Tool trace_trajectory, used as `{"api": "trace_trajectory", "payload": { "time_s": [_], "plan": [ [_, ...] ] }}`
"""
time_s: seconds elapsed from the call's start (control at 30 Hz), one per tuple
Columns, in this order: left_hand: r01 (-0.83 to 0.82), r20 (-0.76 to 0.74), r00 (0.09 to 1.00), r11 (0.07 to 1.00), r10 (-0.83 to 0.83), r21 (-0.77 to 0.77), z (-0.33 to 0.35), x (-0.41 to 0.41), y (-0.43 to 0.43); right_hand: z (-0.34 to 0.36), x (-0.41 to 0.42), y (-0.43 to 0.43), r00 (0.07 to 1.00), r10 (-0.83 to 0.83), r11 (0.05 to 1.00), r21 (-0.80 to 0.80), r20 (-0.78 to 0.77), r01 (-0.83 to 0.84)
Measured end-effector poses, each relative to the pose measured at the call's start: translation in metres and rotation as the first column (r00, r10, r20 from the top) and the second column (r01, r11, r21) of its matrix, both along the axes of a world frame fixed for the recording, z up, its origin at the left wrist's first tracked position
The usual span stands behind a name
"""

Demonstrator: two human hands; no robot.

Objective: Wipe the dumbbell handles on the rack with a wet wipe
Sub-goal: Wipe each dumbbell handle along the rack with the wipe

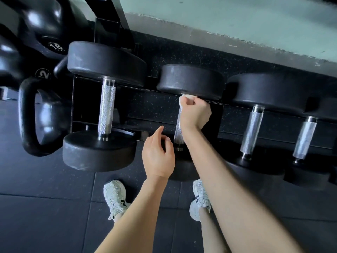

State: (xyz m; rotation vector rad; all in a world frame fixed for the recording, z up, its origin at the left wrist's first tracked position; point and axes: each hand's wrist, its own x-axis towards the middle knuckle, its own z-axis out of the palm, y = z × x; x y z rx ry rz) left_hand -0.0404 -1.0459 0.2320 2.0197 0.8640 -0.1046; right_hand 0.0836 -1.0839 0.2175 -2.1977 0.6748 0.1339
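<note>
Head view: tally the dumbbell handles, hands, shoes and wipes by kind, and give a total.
Dumbbell handles: 4
Hands: 2
Shoes: 2
Wipe: 1
Total: 9

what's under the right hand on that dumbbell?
A white wipe pokes out above the right hand, which grips it around the far end of the handle. The handle's near part shows bare. How far the wipe wraps under the hand is covered.
</note>
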Motion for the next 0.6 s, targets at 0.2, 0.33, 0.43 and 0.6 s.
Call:
{"api": "trace_trajectory", "payload": {
  "time_s": [0.2,0.33,0.43,0.6],
  "plan": [
    [0.021,-0.035,0.999,1.000,-0.021,0.003,0.000,0.000,0.000,0.000,0.000,-0.010,0.996,0.079,0.995,-0.056,0.042,-0.077],
    [0.034,-0.033,0.999,0.999,-0.033,0.017,-0.001,0.000,0.000,0.002,0.011,-0.033,0.990,0.079,0.909,0.416,-0.118,-0.023],
    [0.025,-0.016,1.000,1.000,-0.025,0.012,0.000,0.000,0.000,0.006,0.018,-0.046,0.948,0.176,0.748,0.663,-0.267,0.048],
    [0.025,-0.009,1.000,1.000,-0.025,0.003,-0.002,-0.001,-0.001,-0.006,-0.008,-0.058,0.915,0.283,0.790,0.611,-0.288,-0.052]
  ]
}}
